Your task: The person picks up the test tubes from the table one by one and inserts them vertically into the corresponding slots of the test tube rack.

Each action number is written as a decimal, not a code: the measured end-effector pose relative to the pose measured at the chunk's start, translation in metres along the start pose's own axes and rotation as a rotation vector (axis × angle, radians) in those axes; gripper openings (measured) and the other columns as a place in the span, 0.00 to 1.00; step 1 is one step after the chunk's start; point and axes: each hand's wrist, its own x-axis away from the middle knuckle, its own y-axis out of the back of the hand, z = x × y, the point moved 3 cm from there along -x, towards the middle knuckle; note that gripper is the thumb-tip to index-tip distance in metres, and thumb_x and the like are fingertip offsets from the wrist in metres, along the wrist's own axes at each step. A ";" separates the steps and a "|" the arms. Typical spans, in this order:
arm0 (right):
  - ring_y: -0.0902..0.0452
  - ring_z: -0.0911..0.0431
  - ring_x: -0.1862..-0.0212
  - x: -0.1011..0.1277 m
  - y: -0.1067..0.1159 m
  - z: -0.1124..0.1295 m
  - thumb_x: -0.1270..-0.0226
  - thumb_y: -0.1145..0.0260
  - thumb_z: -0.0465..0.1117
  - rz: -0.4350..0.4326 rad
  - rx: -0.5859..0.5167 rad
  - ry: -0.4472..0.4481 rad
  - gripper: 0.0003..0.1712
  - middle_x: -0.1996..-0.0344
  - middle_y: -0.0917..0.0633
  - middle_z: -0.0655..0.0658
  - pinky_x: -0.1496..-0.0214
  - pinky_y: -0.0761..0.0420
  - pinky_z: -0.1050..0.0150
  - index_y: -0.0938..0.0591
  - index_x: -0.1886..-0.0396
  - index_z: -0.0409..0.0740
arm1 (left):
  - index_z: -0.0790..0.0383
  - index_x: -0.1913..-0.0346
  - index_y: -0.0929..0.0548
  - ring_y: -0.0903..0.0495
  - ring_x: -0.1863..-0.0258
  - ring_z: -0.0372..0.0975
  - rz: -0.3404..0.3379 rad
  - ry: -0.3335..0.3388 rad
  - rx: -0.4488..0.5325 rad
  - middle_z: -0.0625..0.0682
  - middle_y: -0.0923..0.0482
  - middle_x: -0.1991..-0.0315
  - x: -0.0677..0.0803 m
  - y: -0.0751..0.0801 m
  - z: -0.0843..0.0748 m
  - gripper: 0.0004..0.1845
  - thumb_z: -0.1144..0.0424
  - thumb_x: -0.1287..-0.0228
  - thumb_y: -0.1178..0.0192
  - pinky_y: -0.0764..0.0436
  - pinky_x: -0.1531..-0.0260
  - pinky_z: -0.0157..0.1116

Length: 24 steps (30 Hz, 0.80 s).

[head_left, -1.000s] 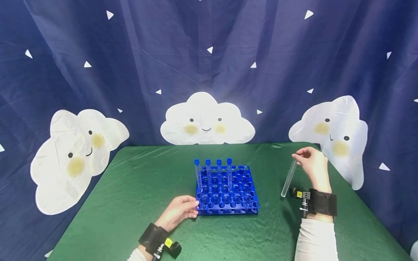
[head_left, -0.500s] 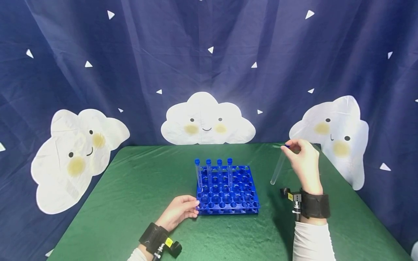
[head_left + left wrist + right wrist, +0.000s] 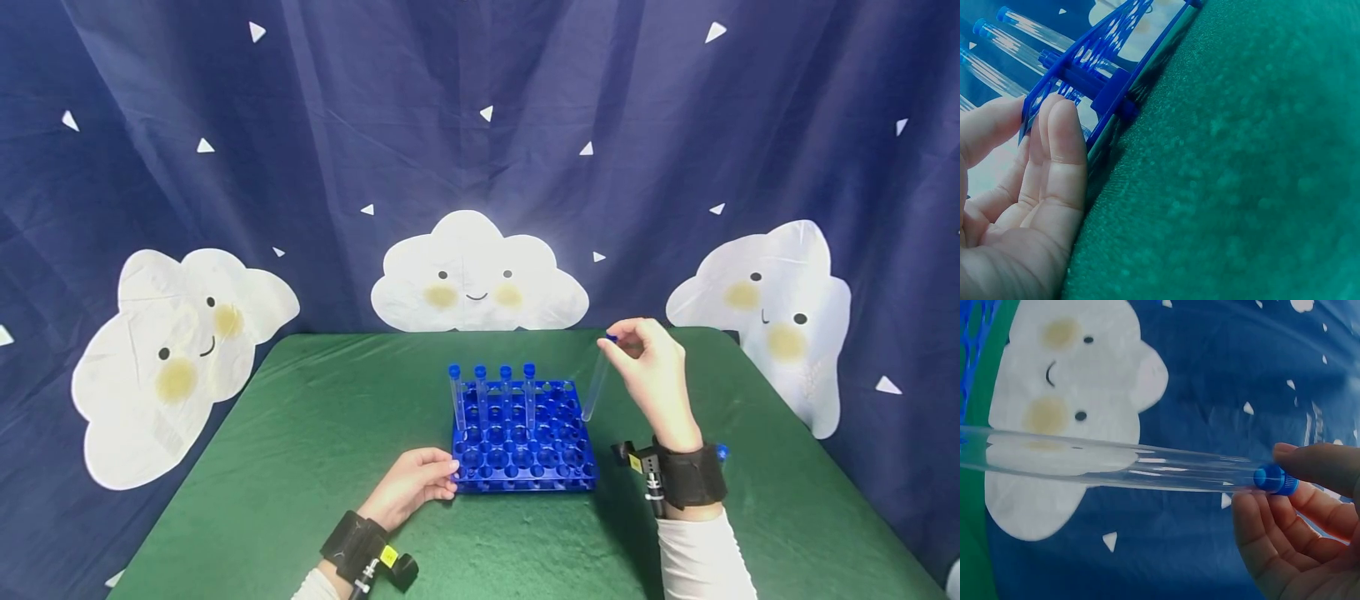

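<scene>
A blue test tube rack stands on the green table, with several blue-capped test tubes upright in a row toward its back left. My left hand grips the rack's front left corner. In the left wrist view, thumb and fingers pinch the upper plate's edge. My right hand pinches a clear test tube by its blue cap. This tube hangs tilted, its lower end at the rack's right edge in the head view.
A small blue thing shows behind the right wrist strap, mostly hidden. The green tabletop reaches back to a dark blue curtain with white clouds. Each wrist wears a black strap with a camera.
My right hand has carried the test tube left and slightly up, from the table's right side to the rack's right edge. The left hand and rack have stayed still.
</scene>
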 end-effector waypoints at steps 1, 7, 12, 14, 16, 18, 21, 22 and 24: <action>0.19 0.55 0.67 0.001 -0.003 0.002 0.45 0.26 0.34 0.007 -0.007 0.008 0.09 0.68 0.16 0.41 0.63 0.32 0.91 0.17 0.65 0.38 | 0.62 0.60 0.21 0.17 0.72 0.36 0.000 -0.001 -0.001 0.47 0.17 0.69 0.000 0.000 0.000 0.07 0.64 0.37 0.37 0.14 0.64 0.34; 0.17 0.52 0.67 0.006 -0.017 0.013 0.45 0.25 0.35 0.071 -0.029 0.047 0.10 0.69 0.17 0.42 0.62 0.22 0.81 0.17 0.65 0.38 | 0.63 0.59 0.21 0.17 0.72 0.36 0.001 -0.008 -0.008 0.48 0.18 0.69 0.000 0.000 -0.001 0.07 0.64 0.36 0.37 0.14 0.64 0.34; 0.17 0.53 0.67 0.009 -0.028 0.019 0.46 0.26 0.33 0.116 -0.056 0.075 0.10 0.70 0.18 0.43 0.62 0.14 0.59 0.18 0.65 0.38 | 0.63 0.59 0.21 0.17 0.72 0.37 -0.003 -0.008 -0.013 0.48 0.18 0.69 0.000 0.001 -0.001 0.07 0.64 0.37 0.37 0.14 0.64 0.34; 0.17 0.52 0.67 0.010 -0.032 0.020 0.46 0.26 0.32 0.132 -0.063 0.087 0.10 0.70 0.18 0.42 0.62 0.14 0.54 0.18 0.66 0.38 | 0.63 0.59 0.21 0.17 0.72 0.37 -0.003 -0.010 -0.014 0.48 0.18 0.69 0.000 0.001 -0.001 0.07 0.64 0.37 0.37 0.14 0.64 0.34; 0.18 0.51 0.66 0.012 -0.037 0.020 0.47 0.26 0.32 0.145 -0.063 0.098 0.10 0.70 0.18 0.42 0.62 0.14 0.52 0.18 0.66 0.37 | 0.63 0.59 0.21 0.17 0.72 0.36 -0.002 -0.012 -0.015 0.48 0.18 0.69 0.000 0.001 -0.001 0.07 0.64 0.37 0.37 0.14 0.64 0.34; 0.19 0.51 0.67 0.013 -0.041 0.020 0.47 0.26 0.31 0.159 -0.054 0.105 0.10 0.70 0.19 0.42 0.62 0.14 0.53 0.18 0.66 0.37 | 0.63 0.59 0.21 0.17 0.72 0.36 -0.003 -0.010 -0.013 0.48 0.18 0.69 0.000 0.001 0.000 0.07 0.64 0.37 0.37 0.14 0.64 0.34; 0.21 0.52 0.67 0.014 -0.045 0.019 0.46 0.26 0.31 0.183 -0.036 0.109 0.10 0.70 0.19 0.41 0.63 0.16 0.54 0.19 0.66 0.38 | 0.63 0.59 0.21 0.17 0.72 0.36 -0.003 -0.008 -0.011 0.48 0.18 0.69 0.001 0.000 0.000 0.07 0.64 0.36 0.37 0.14 0.64 0.34; 0.22 0.52 0.67 0.014 -0.047 0.019 0.46 0.26 0.32 0.195 -0.028 0.108 0.10 0.70 0.19 0.41 0.63 0.16 0.55 0.19 0.66 0.38 | 0.63 0.59 0.21 0.17 0.72 0.36 -0.003 -0.007 -0.010 0.47 0.18 0.69 0.001 0.000 0.000 0.07 0.64 0.36 0.37 0.14 0.64 0.34; 0.23 0.52 0.67 0.015 -0.048 0.018 0.45 0.27 0.32 0.222 -0.020 0.101 0.09 0.70 0.19 0.42 0.63 0.17 0.56 0.19 0.65 0.39 | 0.62 0.59 0.21 0.17 0.72 0.36 -0.003 -0.008 -0.012 0.47 0.18 0.69 0.000 0.000 0.000 0.07 0.64 0.36 0.37 0.14 0.64 0.34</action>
